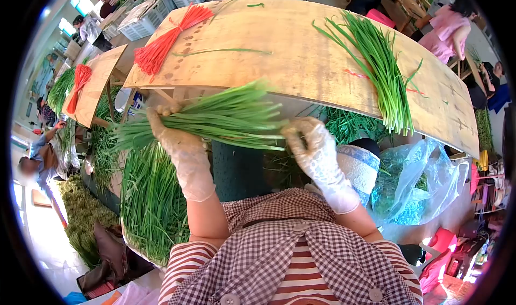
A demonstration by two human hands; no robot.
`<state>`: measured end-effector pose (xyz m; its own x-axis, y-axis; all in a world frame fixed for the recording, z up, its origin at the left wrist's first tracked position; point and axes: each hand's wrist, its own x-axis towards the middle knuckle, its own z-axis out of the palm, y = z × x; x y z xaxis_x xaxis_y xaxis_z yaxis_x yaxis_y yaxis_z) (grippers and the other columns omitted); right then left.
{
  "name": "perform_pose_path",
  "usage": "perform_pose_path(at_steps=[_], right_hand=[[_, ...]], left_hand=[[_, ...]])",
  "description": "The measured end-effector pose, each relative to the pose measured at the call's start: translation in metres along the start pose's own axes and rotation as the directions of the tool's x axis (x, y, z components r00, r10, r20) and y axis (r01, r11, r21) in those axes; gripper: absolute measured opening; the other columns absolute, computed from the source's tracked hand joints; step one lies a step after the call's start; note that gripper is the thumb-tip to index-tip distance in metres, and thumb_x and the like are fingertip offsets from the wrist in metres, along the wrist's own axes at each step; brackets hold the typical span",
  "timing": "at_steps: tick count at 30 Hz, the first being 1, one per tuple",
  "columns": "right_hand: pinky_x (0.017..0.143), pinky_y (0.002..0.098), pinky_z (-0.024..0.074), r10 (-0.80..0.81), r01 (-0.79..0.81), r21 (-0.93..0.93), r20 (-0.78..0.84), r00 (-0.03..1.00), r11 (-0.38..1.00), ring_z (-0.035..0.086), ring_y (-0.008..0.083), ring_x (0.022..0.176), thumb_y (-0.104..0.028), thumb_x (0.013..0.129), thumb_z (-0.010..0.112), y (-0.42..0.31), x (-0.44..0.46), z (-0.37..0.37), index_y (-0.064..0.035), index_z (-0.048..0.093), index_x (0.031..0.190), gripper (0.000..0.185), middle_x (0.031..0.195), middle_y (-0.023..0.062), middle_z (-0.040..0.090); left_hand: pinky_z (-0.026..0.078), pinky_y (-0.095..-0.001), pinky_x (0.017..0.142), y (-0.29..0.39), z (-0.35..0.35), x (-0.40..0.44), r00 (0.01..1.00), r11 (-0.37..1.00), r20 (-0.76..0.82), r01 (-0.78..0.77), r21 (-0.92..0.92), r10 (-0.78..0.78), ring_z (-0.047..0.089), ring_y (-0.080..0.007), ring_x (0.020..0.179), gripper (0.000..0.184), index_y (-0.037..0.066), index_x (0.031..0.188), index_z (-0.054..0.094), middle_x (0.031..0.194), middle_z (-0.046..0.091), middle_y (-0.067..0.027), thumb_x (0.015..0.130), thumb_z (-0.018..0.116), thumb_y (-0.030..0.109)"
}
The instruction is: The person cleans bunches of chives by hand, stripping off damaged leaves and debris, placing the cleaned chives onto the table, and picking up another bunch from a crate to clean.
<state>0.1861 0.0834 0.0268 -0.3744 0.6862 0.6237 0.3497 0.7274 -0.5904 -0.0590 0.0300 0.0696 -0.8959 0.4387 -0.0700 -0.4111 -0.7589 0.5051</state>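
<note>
My left hand point(180, 135), in a whitish stained glove, is closed around a bunch of green garlic chives point(231, 114). The bunch lies sideways in the air before the table's near edge, its stem ends pointing right. Close against those stem ends is my gloved right hand point(313, 146), its fingers curled into a pinch; what is between them, if anything, I cannot make out. On the wooden table point(258, 41), another bunch of chives point(381, 71) rests at the right, and red ties point(174, 39) lie in a bundle at the left.
Below my left arm is a big heap of chives point(150, 197). More greens point(355, 125) lie under the table. A clear plastic bag point(424, 187) hangs at right. Other people point(443, 33) work at nearby tables, and white crates point(145, 20) stand behind.
</note>
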Motion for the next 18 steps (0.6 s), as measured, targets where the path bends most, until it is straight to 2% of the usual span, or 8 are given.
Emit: perform_pose_path(at_steps=[4, 6, 7, 10, 12, 14, 15, 18], right_hand=[[0.064, 0.0403, 0.0519, 0.203, -0.145, -0.467, 0.075, 0.976, 0.872, 0.063, 0.0325, 0.071, -0.014, 0.08, 0.067, 0.078, -0.027, -0.007, -0.0077, 0.066, 0.083, 0.007, 0.078, 0.0147, 0.065], [0.064, 0.0394, 0.0518, 0.275, -0.213, -0.412, 0.097, 0.957, 0.886, 0.063, 0.0331, 0.071, -0.015, 0.08, 0.068, 0.103, -0.04, -0.011, -0.0067, 0.068, 0.086, 0.011, 0.079, 0.0158, 0.065], [0.068, 0.0372, 0.0524, 0.315, -0.3, -0.194, 0.05, 0.948, 0.934, 0.065, 0.0305, 0.074, -0.013, 0.078, 0.07, 0.078, -0.026, -0.015, -0.0085, 0.07, 0.09, 0.014, 0.079, 0.0128, 0.067], [0.071, 0.0354, 0.0532, -0.066, 0.054, -0.093, -0.126, 0.99, 0.994, 0.066, 0.0267, 0.078, -0.01, 0.076, 0.071, 0.024, 0.005, -0.024, -0.0119, 0.07, 0.098, 0.023, 0.085, 0.0086, 0.068], [0.076, 0.0349, 0.0531, -0.246, 0.206, -0.238, -0.154, 0.957, 0.949, 0.066, 0.0227, 0.085, -0.007, 0.074, 0.073, -0.005, 0.026, -0.032, -0.0154, 0.068, 0.106, 0.034, 0.095, 0.0034, 0.068], [0.086, 0.0367, 0.0488, -0.208, 0.194, -0.155, -0.078, 0.975, 0.969, 0.062, 0.0208, 0.095, -0.015, 0.07, 0.076, -0.019, 0.033, -0.028, -0.0169, 0.066, 0.113, 0.044, 0.102, 0.002, 0.066], [0.085, 0.0363, 0.0484, -0.276, 0.269, -0.169, -0.019, 0.961, 0.948, 0.061, 0.0208, 0.093, -0.016, 0.07, 0.075, -0.021, 0.038, -0.023, -0.0172, 0.067, 0.111, 0.043, 0.098, 0.0013, 0.065], [0.083, 0.0364, 0.0481, -0.466, 0.467, -0.223, 0.06, 0.883, 0.856, 0.061, 0.0203, 0.089, -0.016, 0.068, 0.068, -0.005, 0.038, -0.005, -0.0181, 0.068, 0.104, 0.036, 0.088, -0.0007, 0.062]], left_hand=[[0.051, -0.0353, 0.075, 0.02, -0.009, 0.017, 1.0, 0.997, 0.017, -0.024, -0.077, 0.025, 0.051, -0.0131, 0.059, 0.033, 0.014, 0.069, 0.048, 0.061, 0.05, 0.0045, 0.094, 0.057, 0.033], [0.05, -0.0339, 0.072, 0.021, -0.005, 0.015, 0.999, 0.993, 0.039, -0.016, -0.117, 0.021, 0.051, -0.0139, 0.06, 0.032, 0.014, 0.069, 0.049, 0.062, 0.051, 0.0045, 0.094, 0.058, 0.032], [0.05, -0.0338, 0.071, 0.02, -0.004, 0.016, 0.998, 0.991, 0.054, -0.005, -0.133, 0.012, 0.051, -0.014, 0.06, 0.031, 0.014, 0.069, 0.05, 0.063, 0.051, 0.0045, 0.094, 0.058, 0.032], [0.049, -0.0341, 0.07, 0.015, -0.002, 0.012, 0.997, 0.99, 0.067, 0.034, -0.137, -0.025, 0.051, -0.0141, 0.061, 0.031, 0.014, 0.069, 0.05, 0.063, 0.051, 0.0045, 0.094, 0.058, 0.032], [0.049, -0.0362, 0.074, 0.008, -0.004, 0.011, 0.993, 0.988, 0.105, 0.074, -0.133, -0.061, 0.052, -0.0148, 0.063, 0.031, 0.014, 0.071, 0.05, 0.065, 0.052, 0.0027, 0.093, 0.058, 0.034], [0.05, -0.04, 0.082, 0.001, -0.014, 0.014, 0.978, 0.984, 0.18, 0.125, -0.124, -0.102, 0.054, -0.0162, 0.068, 0.029, 0.014, 0.074, 0.05, 0.067, 0.055, -0.0008, 0.093, 0.057, 0.035], [0.049, -0.045, 0.089, -0.003, 0.006, -0.003, 0.999, 0.998, 0.017, 0.052, 0.02, -0.052, 0.053, -0.0141, 0.067, 0.028, 0.016, 0.076, 0.049, 0.07, 0.055, 0.0014, 0.092, 0.058, 0.037], [0.047, -0.0473, 0.094, -0.009, 0.002, -0.012, 0.959, 0.994, 0.267, 0.106, -0.008, -0.1, 0.054, -0.0122, 0.069, 0.027, 0.017, 0.078, 0.049, 0.072, 0.055, 0.0036, 0.092, 0.058, 0.038]])
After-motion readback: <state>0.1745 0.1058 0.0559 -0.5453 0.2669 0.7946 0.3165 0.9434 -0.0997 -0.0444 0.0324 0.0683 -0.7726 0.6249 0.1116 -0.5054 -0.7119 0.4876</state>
